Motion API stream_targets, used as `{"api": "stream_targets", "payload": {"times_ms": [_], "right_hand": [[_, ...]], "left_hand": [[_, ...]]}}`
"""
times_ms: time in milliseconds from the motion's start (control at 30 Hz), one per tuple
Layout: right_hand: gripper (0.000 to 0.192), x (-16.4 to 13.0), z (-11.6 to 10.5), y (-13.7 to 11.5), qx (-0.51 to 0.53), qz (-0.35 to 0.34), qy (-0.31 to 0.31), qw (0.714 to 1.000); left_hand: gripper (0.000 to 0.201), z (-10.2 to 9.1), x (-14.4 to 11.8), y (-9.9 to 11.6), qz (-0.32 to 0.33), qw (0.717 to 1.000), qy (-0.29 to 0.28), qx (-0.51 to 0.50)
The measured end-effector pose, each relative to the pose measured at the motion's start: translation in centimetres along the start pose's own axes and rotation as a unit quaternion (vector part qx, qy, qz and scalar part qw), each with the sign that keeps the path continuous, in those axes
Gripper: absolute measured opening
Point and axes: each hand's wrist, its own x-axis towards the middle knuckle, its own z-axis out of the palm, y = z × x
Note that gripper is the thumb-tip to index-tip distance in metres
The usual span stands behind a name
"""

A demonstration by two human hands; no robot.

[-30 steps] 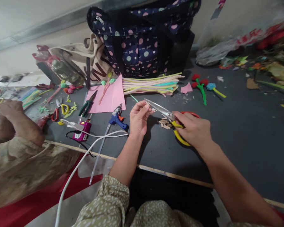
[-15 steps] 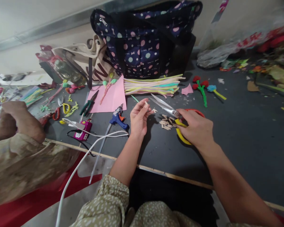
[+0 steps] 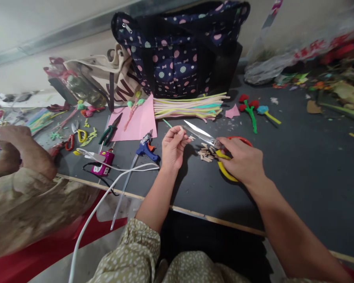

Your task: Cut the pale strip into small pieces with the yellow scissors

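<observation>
Between the thumb and fingers of my left hand [image 3: 173, 151] is a small pale piece of pipe cleaner [image 3: 181, 128], mostly hidden by the fingertips. My right hand [image 3: 243, 159] grips scissors [image 3: 205, 136] by their handles, one yellow and one red. The scissor blades point left and stand a little apart, their tips close to the left fingertips. Below the blades lies a small pile of short beige cut pieces [image 3: 205, 153]. A few more pale bits [image 3: 191, 138] lie beside my left fingers.
Behind my hands are a bundle of pipe cleaners [image 3: 188, 107], pink paper [image 3: 149, 122] and a polka-dot bag [image 3: 177, 51]. Left are a blue glue gun [image 3: 147, 148] with its white cord, green-handled pliers [image 3: 110, 129] and a co-worker's arms [image 3: 29, 151]. Fuzzy flowers [image 3: 250, 112] lie right.
The scissors and my right hand have shifted slightly left, bringing the blades nearer the left fingertips. My left hand stays almost in place. The co-worker's hands have moved slightly left.
</observation>
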Motion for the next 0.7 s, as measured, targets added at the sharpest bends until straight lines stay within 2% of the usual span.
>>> {"api": "stream_targets", "payload": {"times_ms": [700], "right_hand": [[0.034,-0.29,0.19,0.0,-0.013,-0.025,-0.009,1.0]], "left_hand": [[0.02,0.13,-0.07,0.12,-0.027,0.999,0.02,0.0]]}}
